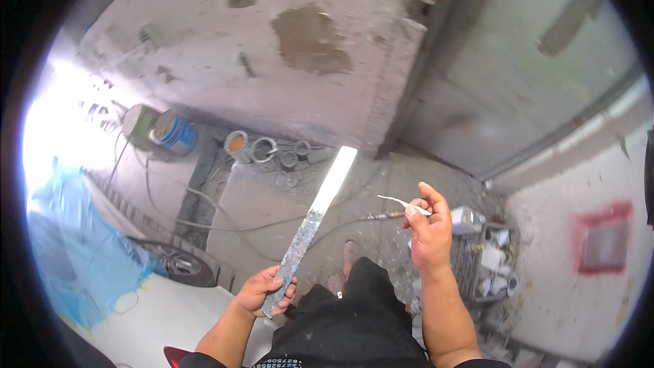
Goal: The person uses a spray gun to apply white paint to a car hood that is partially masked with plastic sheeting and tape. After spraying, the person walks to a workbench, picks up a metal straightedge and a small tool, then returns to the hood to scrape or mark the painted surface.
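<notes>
My left hand [268,290] is closed around the lower end of a long flat stick [304,240], which slants up and to the right in front of me. Grey dried spatter covers its lower half, while the upper half is bright white. My right hand [430,232], apart from the stick, pinches a slim white pointed thing [417,210] between thumb and fingers. A thin pale strand [390,198] reaches left from its tip. What kind of thing this is I cannot make out.
Cans [262,150] stand along the wall, beside a blue bucket [174,132]. A hose [252,229] crosses the floor. At left is a car with blue plastic sheeting [82,245] and a wheel [180,262]. A crate of scraps [485,259] sits at right, near a metal door [507,61].
</notes>
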A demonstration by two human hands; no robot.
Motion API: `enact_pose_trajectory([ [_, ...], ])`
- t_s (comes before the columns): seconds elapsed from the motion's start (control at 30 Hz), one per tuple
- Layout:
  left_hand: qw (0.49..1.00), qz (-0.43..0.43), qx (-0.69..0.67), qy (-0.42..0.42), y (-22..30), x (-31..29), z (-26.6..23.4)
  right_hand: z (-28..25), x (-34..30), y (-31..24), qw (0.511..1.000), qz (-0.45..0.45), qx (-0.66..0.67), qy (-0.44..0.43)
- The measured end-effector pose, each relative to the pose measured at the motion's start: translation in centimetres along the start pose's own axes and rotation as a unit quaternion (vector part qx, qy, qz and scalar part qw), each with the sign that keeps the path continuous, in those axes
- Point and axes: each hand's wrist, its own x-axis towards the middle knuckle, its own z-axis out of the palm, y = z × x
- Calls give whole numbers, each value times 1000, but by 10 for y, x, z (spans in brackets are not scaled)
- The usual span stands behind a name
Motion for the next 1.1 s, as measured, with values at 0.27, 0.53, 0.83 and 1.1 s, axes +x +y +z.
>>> enact_pose_trajectory([
  [0.27, 965, 217, -62, 131, 50, -25, -4, 115, 105, 31, 981, 90, 42, -168],
  [0.53, 893, 351, -67, 273, 101, -44, -25, 249, 145, 69, 944, 130, -5, -302],
  [0.83, 842, 401, -85, 350, 206, -90, -127, 412, 171, 154, 916, 156, -58, -364],
  [1.1, 838, 407, -111, 345, 320, -169, -208, 597, 184, 199, 914, 146, -79, -370],
])
